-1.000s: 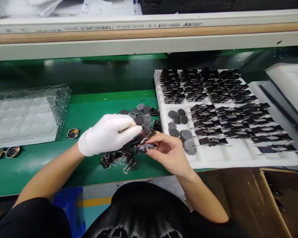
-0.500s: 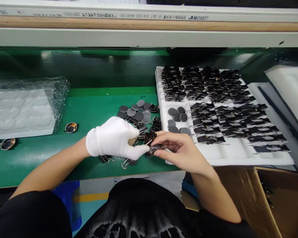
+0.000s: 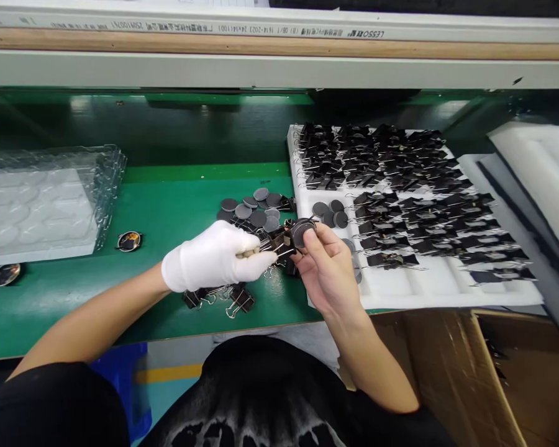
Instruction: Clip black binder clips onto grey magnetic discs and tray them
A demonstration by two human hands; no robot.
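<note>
Head view: gloved left hand (image 3: 217,257) pinches a binder clip (image 3: 277,239), right hand (image 3: 328,270) a dark disc (image 3: 300,234).

Left of the white tray (image 3: 389,297), loose discs (image 3: 258,218) and binder clips (image 3: 243,299) cluttered the desk (image 3: 177,198), blocking low passage; farther left of it ran a bare lane. Right of the tray, a foam slab (image 3: 540,152) obstructed reach.

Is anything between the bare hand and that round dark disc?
Nothing visible: the right hand holds the dark disc, thumb on its face. A black binder clip is between the disc and the gloved left hand.
</note>
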